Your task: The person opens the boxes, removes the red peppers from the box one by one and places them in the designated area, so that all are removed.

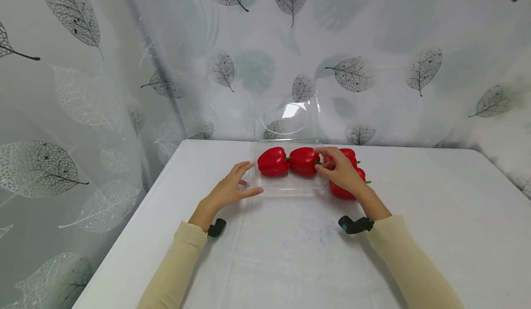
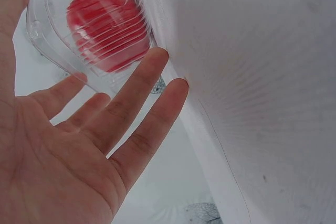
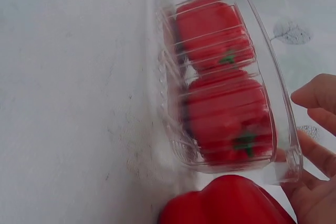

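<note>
Hand at left (image 1: 227, 188): spread, empty, beside the hinged clear plastic box (image 1: 286, 189).
Box: lid (image 1: 285, 124) upright, two glossy red bell peppers (image 1: 272, 162) inside.
Hand at right (image 1: 342, 171): fingers parted near box's right end.
Loose red bell peppers (image 1: 341, 192): right of box; probably best lowered into its near side without nudging the pair.

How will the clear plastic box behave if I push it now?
The clear box will probably flex, as its ribbed walls look thin. Its upright lid may swing when pushed. The two rounded peppers inside could roll.
</note>
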Motion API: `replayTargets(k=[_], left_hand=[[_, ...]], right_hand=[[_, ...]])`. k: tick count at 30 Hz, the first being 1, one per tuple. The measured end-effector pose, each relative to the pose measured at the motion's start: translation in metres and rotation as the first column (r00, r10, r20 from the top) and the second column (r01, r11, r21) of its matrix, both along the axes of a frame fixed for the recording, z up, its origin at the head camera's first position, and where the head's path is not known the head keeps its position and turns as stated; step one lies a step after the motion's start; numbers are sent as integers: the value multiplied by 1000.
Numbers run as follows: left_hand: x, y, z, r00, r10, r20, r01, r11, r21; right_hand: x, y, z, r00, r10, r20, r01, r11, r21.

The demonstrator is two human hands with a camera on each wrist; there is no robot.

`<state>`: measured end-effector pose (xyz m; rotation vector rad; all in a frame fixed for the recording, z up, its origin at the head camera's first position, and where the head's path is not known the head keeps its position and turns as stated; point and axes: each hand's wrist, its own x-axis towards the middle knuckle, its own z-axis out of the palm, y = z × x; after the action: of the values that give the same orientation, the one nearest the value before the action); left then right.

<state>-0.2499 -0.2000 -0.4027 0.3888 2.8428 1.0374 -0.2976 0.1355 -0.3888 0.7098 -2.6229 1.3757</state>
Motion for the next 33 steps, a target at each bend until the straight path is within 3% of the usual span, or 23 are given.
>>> replayTargets(k=[26,33], left_hand=[[2,0,3,1000,-13,-2,13,1000,1],[4,1,5,1000,-14,6,14,1000,2]], right_hand=[[-12,-25,2,997,-73,16,71,990,125],[-9,-28,2,996,-86,16,83,988,128]])
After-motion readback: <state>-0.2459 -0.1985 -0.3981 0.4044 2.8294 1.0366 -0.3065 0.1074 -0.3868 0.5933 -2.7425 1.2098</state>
